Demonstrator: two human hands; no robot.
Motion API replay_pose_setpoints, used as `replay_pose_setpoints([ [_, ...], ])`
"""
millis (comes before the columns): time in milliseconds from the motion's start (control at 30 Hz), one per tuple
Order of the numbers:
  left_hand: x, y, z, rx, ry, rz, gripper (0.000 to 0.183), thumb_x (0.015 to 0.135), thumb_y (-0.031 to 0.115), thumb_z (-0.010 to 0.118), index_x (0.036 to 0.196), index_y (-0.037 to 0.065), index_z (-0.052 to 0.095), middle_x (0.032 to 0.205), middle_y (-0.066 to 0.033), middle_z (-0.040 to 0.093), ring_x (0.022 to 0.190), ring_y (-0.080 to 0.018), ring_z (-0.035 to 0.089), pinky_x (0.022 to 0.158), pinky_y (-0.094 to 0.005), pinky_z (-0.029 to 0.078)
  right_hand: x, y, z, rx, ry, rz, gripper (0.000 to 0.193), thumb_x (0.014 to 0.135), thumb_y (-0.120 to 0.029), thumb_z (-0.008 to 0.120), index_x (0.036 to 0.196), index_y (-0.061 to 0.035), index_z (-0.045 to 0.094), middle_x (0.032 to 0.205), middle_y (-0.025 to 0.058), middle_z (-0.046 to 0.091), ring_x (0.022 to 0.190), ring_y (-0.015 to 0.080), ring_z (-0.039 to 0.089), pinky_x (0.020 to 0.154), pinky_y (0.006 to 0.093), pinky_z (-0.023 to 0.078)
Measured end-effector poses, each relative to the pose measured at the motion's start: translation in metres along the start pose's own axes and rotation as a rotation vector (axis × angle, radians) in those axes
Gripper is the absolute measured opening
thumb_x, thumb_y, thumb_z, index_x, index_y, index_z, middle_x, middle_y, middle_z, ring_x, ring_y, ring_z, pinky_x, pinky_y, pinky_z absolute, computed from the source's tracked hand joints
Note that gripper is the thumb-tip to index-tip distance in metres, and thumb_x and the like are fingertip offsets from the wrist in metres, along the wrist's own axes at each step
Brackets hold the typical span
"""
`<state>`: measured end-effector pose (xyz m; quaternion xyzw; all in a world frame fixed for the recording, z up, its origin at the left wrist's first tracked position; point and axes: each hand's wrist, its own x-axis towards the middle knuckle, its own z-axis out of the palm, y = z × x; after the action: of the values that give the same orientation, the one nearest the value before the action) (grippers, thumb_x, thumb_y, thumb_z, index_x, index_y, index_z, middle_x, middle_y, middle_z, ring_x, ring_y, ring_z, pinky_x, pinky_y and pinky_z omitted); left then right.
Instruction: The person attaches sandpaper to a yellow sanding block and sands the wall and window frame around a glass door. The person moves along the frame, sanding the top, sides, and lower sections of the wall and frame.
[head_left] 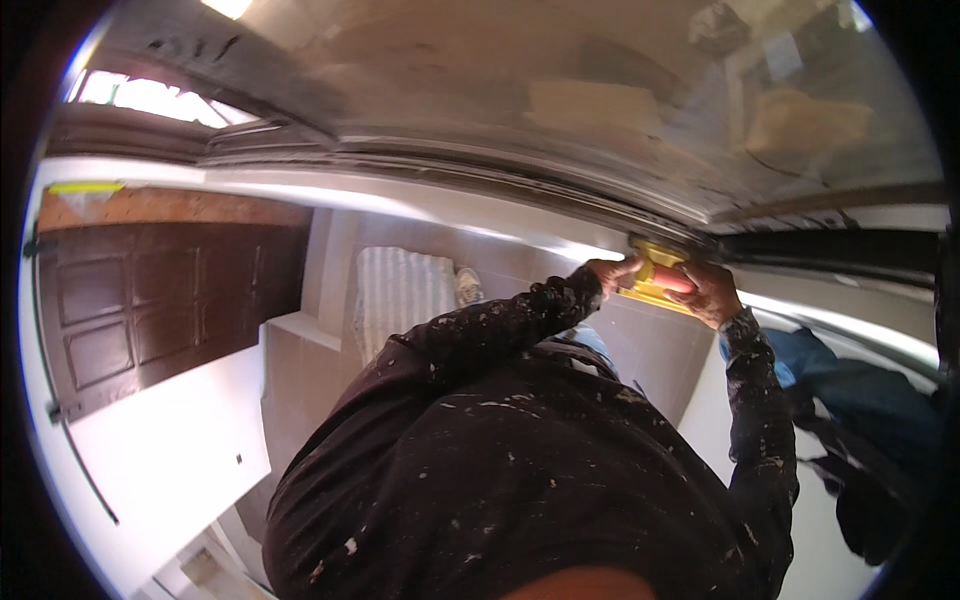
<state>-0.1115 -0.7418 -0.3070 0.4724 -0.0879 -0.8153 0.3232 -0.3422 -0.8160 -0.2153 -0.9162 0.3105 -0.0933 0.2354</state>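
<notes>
Brn door [160, 300], wht ledge [430, 205] nr yel tool [658, 278]

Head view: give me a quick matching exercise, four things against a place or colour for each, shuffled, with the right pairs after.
Things
1. Yellow tool
2. Panelled door
3. Striped cloth
4. Shirt

Place or colour
A. Black with pale flecks
B. Dark brown
C. Between the left hand and the right hand
D. Whitish with grey bands

Right pairs: 1-C, 2-B, 3-D, 4-A
</notes>
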Motion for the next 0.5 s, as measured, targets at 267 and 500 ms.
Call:
replay_pose_setpoints([
  [267,-0.062,0.023,-0.144,0.015,0.04,0.426,0.045,0.08,0.025,0.076,0.117,0.006,0.062,0.098,-0.0044,0.062,0.086,-0.0156,0.058,0.077,-0.0294,0.049,0.107,-0.092,0.072,0.028,-0.062,-0.019,0.054,0.075,-0.028,0.077,0.123,-0.0118,0.058,0.111,0.017,0.063,0.098,0.0361,0.062,0.083,0.0456,0.05],
  [500,-0.15,0.081,-0.536,0.981,0.259,0.731,0.058,0.086,0.038,0.066,0.132,0.011,0.046,0.13,-0.0077,0.054,0.121,-0.0223,0.05,0.104,-0.0398,0.041,0.329,-0.305,0.153,0.593,-0.186,-0.377,0.029,0.096,-0.039,0.05,0.115,-0.0204,0.06,0.099,0.0068,0.066,0.087,0.0217,0.065,0.076,0.0367,0.051],
])
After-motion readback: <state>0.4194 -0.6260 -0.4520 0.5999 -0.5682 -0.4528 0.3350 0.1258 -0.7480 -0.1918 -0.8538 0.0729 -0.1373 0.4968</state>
